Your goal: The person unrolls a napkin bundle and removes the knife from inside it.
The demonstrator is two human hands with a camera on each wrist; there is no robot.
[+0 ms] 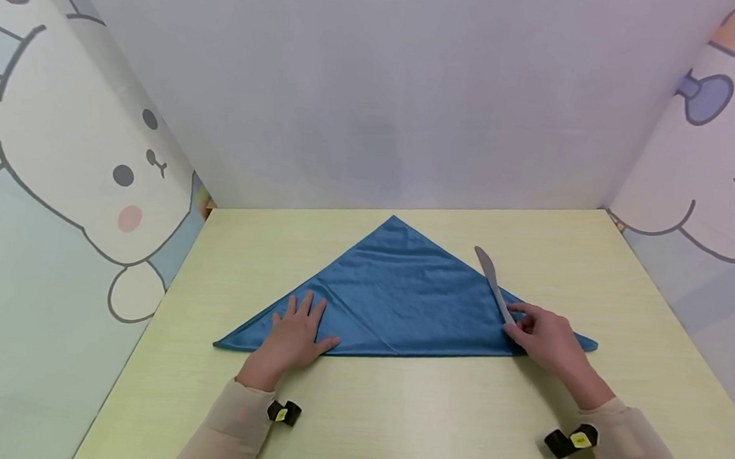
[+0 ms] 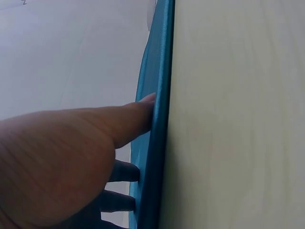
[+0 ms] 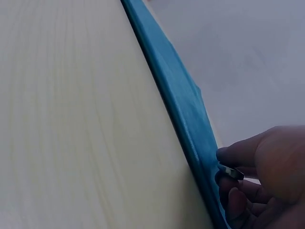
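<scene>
A blue cloth point(image 1: 395, 294), folded into a triangle, lies on the table with its point toward the back wall and its long fold toward me. My left hand point(image 1: 294, 337) rests on its left part, fingers spread; in the left wrist view the thumb point(image 2: 136, 119) touches the cloth near the fold. Over the right part, my right hand point(image 1: 544, 335) pinches the handle of a table knife point(image 1: 491, 276) between thumb and fingers. The blade points up and left, past the cloth's slanting edge. In the right wrist view only the knife's handle end point(image 3: 231, 171) shows.
The pale wooden table point(image 1: 407, 414) reaches a plain light wall point(image 1: 381, 104) at the back. Panels with cartoon drawings stand at the left point(image 1: 61, 169) and right. Black wrist cameras are strapped near both cuffs.
</scene>
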